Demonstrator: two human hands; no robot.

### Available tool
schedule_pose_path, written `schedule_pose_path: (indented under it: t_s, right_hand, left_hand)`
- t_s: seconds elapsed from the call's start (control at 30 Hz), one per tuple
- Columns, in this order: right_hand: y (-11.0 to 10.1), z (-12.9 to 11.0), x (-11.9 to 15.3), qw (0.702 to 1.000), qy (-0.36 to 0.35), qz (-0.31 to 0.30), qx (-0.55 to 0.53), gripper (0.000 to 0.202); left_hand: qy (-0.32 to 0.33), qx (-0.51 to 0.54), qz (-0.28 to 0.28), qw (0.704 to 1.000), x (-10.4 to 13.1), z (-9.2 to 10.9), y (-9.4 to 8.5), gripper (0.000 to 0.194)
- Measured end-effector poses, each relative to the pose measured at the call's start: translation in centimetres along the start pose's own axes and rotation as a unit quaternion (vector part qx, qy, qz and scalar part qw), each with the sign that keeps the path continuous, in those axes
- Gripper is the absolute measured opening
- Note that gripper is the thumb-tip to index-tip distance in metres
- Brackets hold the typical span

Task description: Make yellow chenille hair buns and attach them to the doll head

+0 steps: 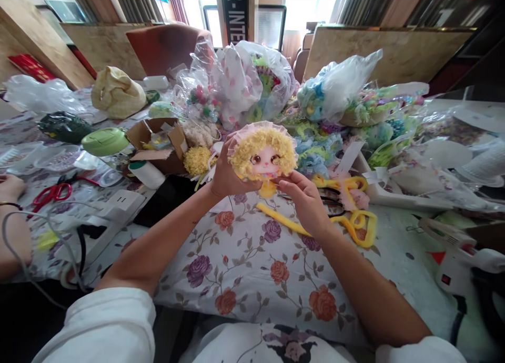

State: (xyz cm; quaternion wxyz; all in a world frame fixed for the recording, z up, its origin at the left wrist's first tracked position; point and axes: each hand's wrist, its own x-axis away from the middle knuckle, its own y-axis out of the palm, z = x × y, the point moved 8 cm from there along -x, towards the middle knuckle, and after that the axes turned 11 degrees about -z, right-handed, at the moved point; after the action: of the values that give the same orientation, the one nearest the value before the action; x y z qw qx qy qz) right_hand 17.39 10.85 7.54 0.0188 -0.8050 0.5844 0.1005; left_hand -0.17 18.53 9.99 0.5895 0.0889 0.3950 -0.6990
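A small doll head (263, 155) with curly yellow hair and a pink frilled bonnet is held up above the floral tablecloth (252, 268). My left hand (223, 176) grips it from the left side and behind. My right hand (305, 200) pinches at its lower edge, where a bit of yellow fuzzy material hangs down. A yellow chenille stem (276, 218) lies on the cloth just below, running toward looped yellow stems (361, 229) to the right.
Another person's hand (10, 187) rests at the far left near red scissors (51, 193). A white glue gun (460, 258) lies at the right. A cardboard box (158, 142), a thread spool (145, 173), a power strip (118, 205) and plastic bags of craft trim (244, 84) crowd the back.
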Motion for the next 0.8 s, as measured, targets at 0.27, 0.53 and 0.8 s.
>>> schedule_pose_path:
  t_s: [0.27,0.53,0.8]
  right_hand:
    - [-0.7,0.1,0.8,0.999,0.016,0.010,-0.039,0.014]
    - [-0.4,0.5,0.8,0.999,0.030,0.007,-0.037,0.014]
    - [-0.3,0.4,1.1,0.999,0.041,-0.009,-0.016,0.015]
  left_hand:
    - [0.054,-0.015,0.031,0.998,1.5,2.3,2.4,0.078]
    - [0.044,-0.014,0.028,0.999,1.6,2.0,2.7,0.084]
    - [0.095,-0.062,0.030,0.993,0.2,1.8,1.5,0.095]
